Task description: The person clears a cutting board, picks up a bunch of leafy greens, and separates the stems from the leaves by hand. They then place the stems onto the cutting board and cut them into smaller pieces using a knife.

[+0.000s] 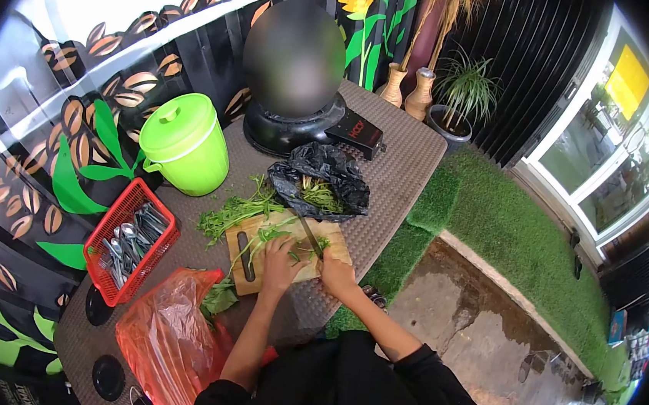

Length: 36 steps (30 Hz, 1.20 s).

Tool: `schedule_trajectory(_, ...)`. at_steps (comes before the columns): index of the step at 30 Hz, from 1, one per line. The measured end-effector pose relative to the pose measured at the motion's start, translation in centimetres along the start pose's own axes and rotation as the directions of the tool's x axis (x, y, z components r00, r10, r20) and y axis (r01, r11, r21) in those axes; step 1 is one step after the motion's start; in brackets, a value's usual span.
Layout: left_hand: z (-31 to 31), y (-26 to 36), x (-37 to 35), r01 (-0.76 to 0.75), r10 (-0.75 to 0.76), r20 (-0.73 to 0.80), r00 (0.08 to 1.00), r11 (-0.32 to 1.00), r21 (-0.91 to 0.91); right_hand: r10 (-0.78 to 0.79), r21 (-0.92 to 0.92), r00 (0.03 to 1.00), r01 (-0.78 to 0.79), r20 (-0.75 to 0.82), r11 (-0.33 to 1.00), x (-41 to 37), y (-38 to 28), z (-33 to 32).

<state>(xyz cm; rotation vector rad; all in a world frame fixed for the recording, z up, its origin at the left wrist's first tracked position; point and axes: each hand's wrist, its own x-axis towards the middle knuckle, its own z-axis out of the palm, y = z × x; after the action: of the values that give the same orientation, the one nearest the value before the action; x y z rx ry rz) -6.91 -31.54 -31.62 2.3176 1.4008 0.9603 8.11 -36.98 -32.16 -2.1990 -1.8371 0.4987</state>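
Observation:
A wooden cutting board (pixel 335 241) lies on the grey table (pixel 398 151) with green leafy stems (pixel 240 211) across it. My left hand (pixel 279 263) presses down on the stems near the board's middle. My right hand (pixel 336 273) grips a knife (pixel 311 235) whose blade points away from me over the greens. A black plastic bag (pixel 325 173) holding more greens sits just beyond the board.
A lime green lidded bucket (pixel 185 142) stands at the back left. A red basket (pixel 119 216) with spoons sits left of the board. An orange plastic bag (pixel 166 335) lies near me. A black appliance (pixel 289 126) and a black box (pixel 358 132) stand behind. Grass matting and wet stone floor lie to the right.

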Motion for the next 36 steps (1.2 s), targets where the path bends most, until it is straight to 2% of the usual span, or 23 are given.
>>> schedule_trajectory(3, 0.0, -1.0, 0.6, -0.033, 0.033, 0.009, 0.999, 0.999, -0.014, 0.023, -0.006, 0.996, -0.023, 0.083, 1.0, 0.5, -0.1, -0.9)
schedule_trajectory(5, 0.3, -1.4, 0.8, -0.032, 0.038, 0.149, 0.988, 0.999, -0.044, -0.005, 0.003, 0.989, 0.005, 0.148, 1.0, 0.6, 0.2, -1.9)
schedule_trajectory(6, 0.9, -1.7, 0.8, -0.032, 0.039, 0.151, 0.988, 0.998, -0.044, -0.004, 0.004, 0.989, 0.003, 0.149, 1.0, 0.8, 0.5, -2.2)
schedule_trajectory(8, 2.3, -2.4, 0.8, 0.124, -0.066, 0.219, 0.974, 0.957, -0.263, -0.031, 0.038, 0.981, 0.024, 0.194, 0.999, 1.1, 0.9, -2.8)
schedule_trajectory(9, 2.3, -2.2, 0.8, 0.123, -0.065, 0.22, 0.973, 0.957, -0.262, -0.03, 0.039, 0.981, 0.023, 0.193, 0.999, 0.9, 0.8, -3.0)
schedule_trajectory(11, 2.3, -1.9, 0.9, 0.188, -0.071, 0.337, 0.939, 0.926, -0.328, -0.018, 0.028, 0.986, 0.013, 0.168, 1.0, 0.3, 0.5, -3.4)
schedule_trajectory(12, 1.8, -1.2, 0.9, 0.187, -0.07, 0.337, 0.939, 0.926, -0.329, -0.017, 0.027, 0.986, 0.013, 0.168, 1.0, 0.0, 0.4, -3.4)
schedule_trajectory(14, 0.4, 0.3, 0.8, 0.0, 0.027, 0.28, 0.96, 0.996, -0.094, -0.012, 0.001, 0.984, 0.012, 0.18, 1.0, -0.4, 0.1, -3.1)
schedule_trajectory(17, 1.9, -0.8, 0.5, -0.034, 0.059, 0.227, 0.972, 0.993, -0.114, -0.038, 0.012, 0.993, 0.037, 0.115, 0.999, -0.9, 0.2, -1.8)
schedule_trajectory(21, 1.5, -0.1, 0.9, -0.064, 0.077, 0.201, 0.977, 0.996, -0.069, -0.011, 0.029, 0.993, 0.008, 0.116, 1.0, -0.1, 0.0, -2.1)
schedule_trajectory(23, 1.4, 0.3, 1.1, -0.093, 0.105, 0.084, 0.991, 0.986, -0.137, -0.044, -0.034, 0.986, 0.05, 0.162, 0.998, 0.3, 0.2, -2.8)
schedule_trajectory(27, 2.7, -0.9, 0.7, -0.016, 0.028, 0.083, 0.996, 0.99, -0.138, -0.058, -0.07, 0.989, 0.067, 0.134, 0.995, -0.6, 0.1, -1.8)
schedule_trajectory(29, 3.3, -1.5, 0.4, 0.003, 0.012, 0.151, 0.989, 0.995, -0.103, -0.005, -0.025, 0.999, 0.006, 0.053, 1.0, -1.2, -0.9, -0.7)
schedule_trajectory(30, 3.3, -1.4, 0.3, 0.005, 0.011, 0.152, 0.988, 0.995, -0.104, -0.003, -0.025, 0.999, 0.005, 0.055, 1.0, -0.9, -1.3, 0.0)
schedule_trajectory(32, 3.3, -1.1, 0.2, -0.012, 0.023, 0.142, 0.99, 0.997, -0.079, 0.044, -0.001, 0.998, -0.044, -0.05, 0.999, -0.2, -1.5, 1.5)
schedule_trajectory(36, 3.7, -0.5, -0.7, -0.024, 0.024, 0.076, 0.997, 1.0, -0.004, 0.003, 0.026, 1.0, -0.004, 0.014, 1.0, 0.8, -1.1, -0.9)
